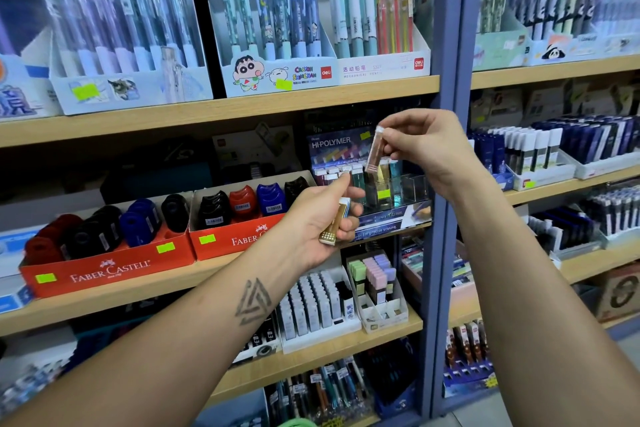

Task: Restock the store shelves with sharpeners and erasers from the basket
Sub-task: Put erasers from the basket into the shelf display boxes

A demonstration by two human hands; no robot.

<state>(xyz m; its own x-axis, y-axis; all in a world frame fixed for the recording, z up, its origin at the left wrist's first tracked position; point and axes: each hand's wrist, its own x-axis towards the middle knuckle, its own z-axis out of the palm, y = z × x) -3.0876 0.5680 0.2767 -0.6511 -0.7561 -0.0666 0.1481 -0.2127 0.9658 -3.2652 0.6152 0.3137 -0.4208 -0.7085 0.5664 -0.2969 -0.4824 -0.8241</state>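
My right hand [424,146] pinches a slim pink-brown eraser stick [375,151] with a white cap, held upright just above the clear Hi-Polymer display rack [408,189] on the middle shelf. My left hand [323,218] grips a gold eraser stick [334,224] in its curled fingers, its forefinger reaching toward the rack's left slots. Left of the rack, two red Faber-Castell boxes [107,269] hold black, blue and red sharpeners [242,203]. The basket is out of view.
A blue metal upright [446,163] splits the shelving just right of the rack. Pen displays [277,31] fill the top shelf. White and pastel eraser boxes [375,291] stand on the shelf below. Lead refill trays [540,159] sit in the right bay.
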